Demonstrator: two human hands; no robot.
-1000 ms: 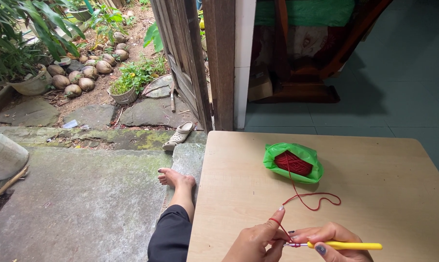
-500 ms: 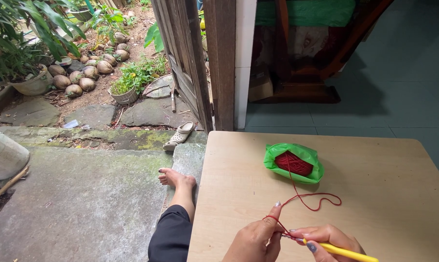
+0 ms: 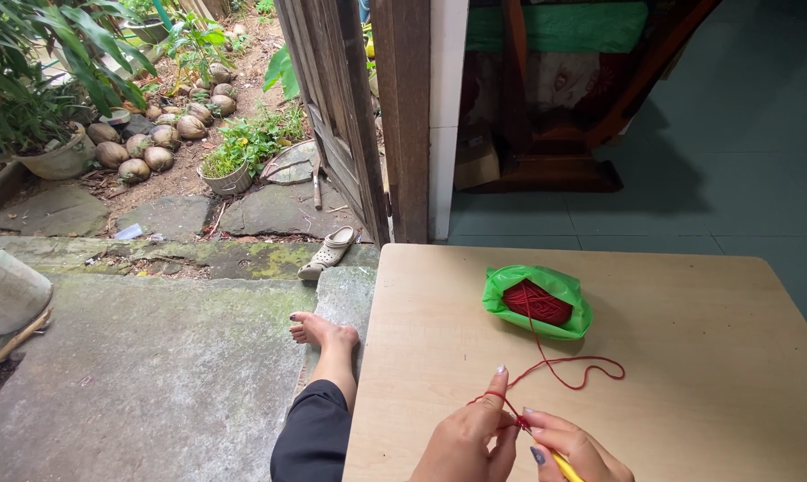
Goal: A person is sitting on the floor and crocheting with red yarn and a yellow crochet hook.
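- Yarn: thin red yarn strand (image 3: 560,368) runs from the red yarn ball (image 3: 536,301), loops loosely across the wooden table (image 3: 689,357), and ends at the hands at the bottom centre of the frame.
- Handling, my read: strand is light, limp and has no stiffness. It will snag or slacken rather than push, so it needs tension from a wrapped finger, not a pinch at mid-span.
- Ball sits in an open green plastic bag (image 3: 502,290), right of centre on the table. Bag looks slick and light, so a hard tug on the strand would likely drag bag and ball together.
- Yellow crochet hook (image 3: 564,464): rigid, slim and smooth. Only a short length shows at the bottom edge, and the tip is hidden among the fingers.
- Left hand (image 3: 466,442): index finger raised and pointing up-frame, with the strand wrapped over it just below the tip. Other fingers are curled in, pinching the yarn where the two hands meet.
- Right hand (image 3: 578,451): closed around the hook in a pencil-like grip, fingertips touching the left hand's at the knot of yarn. Lower part of the hand is cut off by the frame edge.
- Both wrists low, close over the near table edge.
- Person's bare foot (image 3: 319,330) and dark-clad leg (image 3: 314,433) rest left of the table on the concrete step.
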